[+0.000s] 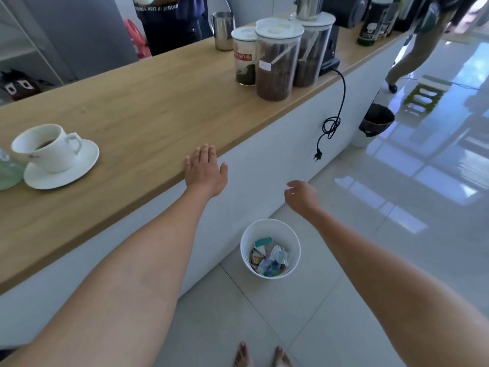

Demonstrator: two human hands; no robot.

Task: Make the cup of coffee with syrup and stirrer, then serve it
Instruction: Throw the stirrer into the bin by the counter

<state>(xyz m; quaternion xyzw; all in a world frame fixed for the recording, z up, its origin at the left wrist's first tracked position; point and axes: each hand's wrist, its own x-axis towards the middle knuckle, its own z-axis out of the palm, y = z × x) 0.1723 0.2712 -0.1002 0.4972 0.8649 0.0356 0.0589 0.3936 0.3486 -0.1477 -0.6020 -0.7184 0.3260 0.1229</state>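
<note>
A white cup (45,147) with dark coffee in it stands on a white saucer (79,165) at the left of the wooden counter (148,107). My left hand (205,172) lies flat with fingers spread at the counter's front edge, well to the right of the cup, holding nothing. My right hand (301,196) hangs in the air in front of the counter's white face, fingers loosely curled and empty, above a white waste bin (270,249). No stirrer or syrup container is clearly visible.
Clear jars of coffee (277,62) and a steel jug (223,30) stand at the counter's far end by a black grinder (330,56), whose unplugged cord (332,123) dangles. A greenish glass object (8,170) sits at the left edge. Another person (166,19) stands behind the counter; someone (415,43) walks at right.
</note>
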